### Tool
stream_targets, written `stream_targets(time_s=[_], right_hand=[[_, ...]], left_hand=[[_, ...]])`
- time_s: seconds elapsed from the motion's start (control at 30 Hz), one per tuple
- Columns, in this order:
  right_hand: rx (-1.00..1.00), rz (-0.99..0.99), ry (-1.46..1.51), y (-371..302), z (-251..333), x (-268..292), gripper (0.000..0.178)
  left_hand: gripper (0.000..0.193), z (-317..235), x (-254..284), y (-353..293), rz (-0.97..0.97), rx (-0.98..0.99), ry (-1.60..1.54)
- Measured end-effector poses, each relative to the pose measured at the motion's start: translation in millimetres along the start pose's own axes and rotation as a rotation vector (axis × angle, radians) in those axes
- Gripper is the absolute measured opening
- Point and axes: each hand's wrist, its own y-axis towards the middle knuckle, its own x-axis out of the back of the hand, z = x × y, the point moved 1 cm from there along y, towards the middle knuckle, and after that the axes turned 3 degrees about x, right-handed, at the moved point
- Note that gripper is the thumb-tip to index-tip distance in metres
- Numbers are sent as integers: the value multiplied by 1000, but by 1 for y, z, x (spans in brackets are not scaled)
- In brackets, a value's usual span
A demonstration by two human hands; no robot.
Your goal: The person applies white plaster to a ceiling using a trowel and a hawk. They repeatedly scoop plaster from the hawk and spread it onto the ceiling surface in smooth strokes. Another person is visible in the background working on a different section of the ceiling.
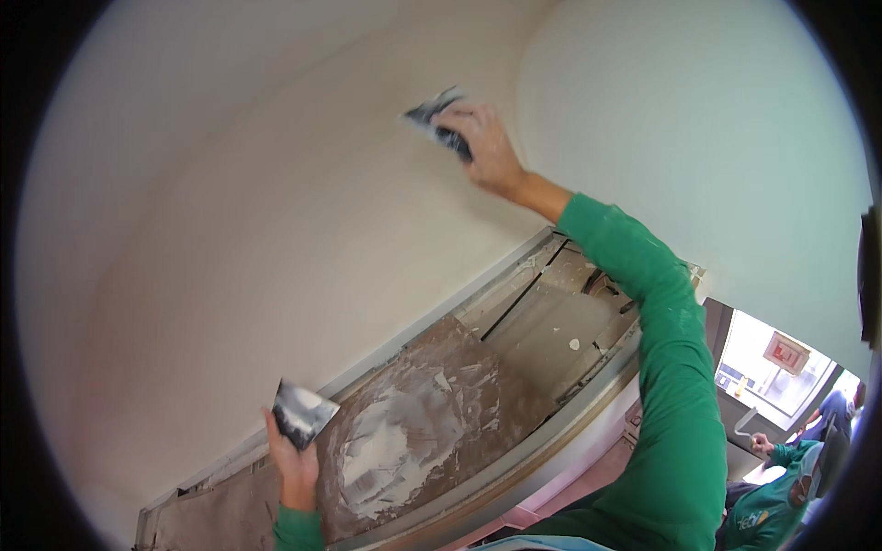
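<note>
The right hand (487,147), blurred, is high in front of a beige wall (257,248), clamped on a putty knife (424,114) whose dark, white-smeared blade points to the left; whether the blade's edge touches the wall, I cannot tell. A green sleeve (680,386) covers that arm from the wrist down to the lower edge of the view. Low on the left, the left hand (296,459) is closed around a second putty knife (304,413) — its wide blade is tilted upward, dark with a pale smear across its face, and the grip is mostly hidden by the blade and the fingers. The two hands are well apart. Between the wall's foot and a curved rim (542,456) runs a long ledge, on which a brown board (501,390) lies, with white paste (377,455) spread over it in broad, ragged swirls just to the right of the left hand. Beyond the board, toward the upper right, are a greyish sheet (562,320) and a thin black strip (524,292) set slantwise. A smooth, pale greenish wall (680,110) meets the beige one at the corner to the right of the raised hand. At the far right, below a bright window (758,363) with a red-and-white sign (787,353), a co-worker (767,514) in a green top grips a tool with a bent shaft (745,422); another person (830,413), in dark blue, is partly visible behind.
</note>
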Motion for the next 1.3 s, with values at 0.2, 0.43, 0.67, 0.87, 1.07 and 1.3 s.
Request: stream_targets(time_s=[0.2, 0.43, 0.67, 0.87, 1.07, 1.3], right_hand=[[143, 281, 814, 0, 202, 40, 70], [235, 403, 640, -17, 221, 49, 76], [198, 66, -188, 4, 72, 17, 61], [221, -635, -584, 106, 10, 70, 64], [255, -694, -656, 137, -2, 55, 55], [270, -709, -630, 129, -33, 7, 61]], left_hand=[[42, 6, -112, -16, 190, 334, -194], [44, -12, -173, -52, 306, 304, -159], [35, -45, -114, -61, 204, 103, -102], [32, -30, 2, -49, -156, 38, -93], [28, -8, 82, -32, -270, -31, -258], [27, -17, 86, -30, -211, -11, -278]])
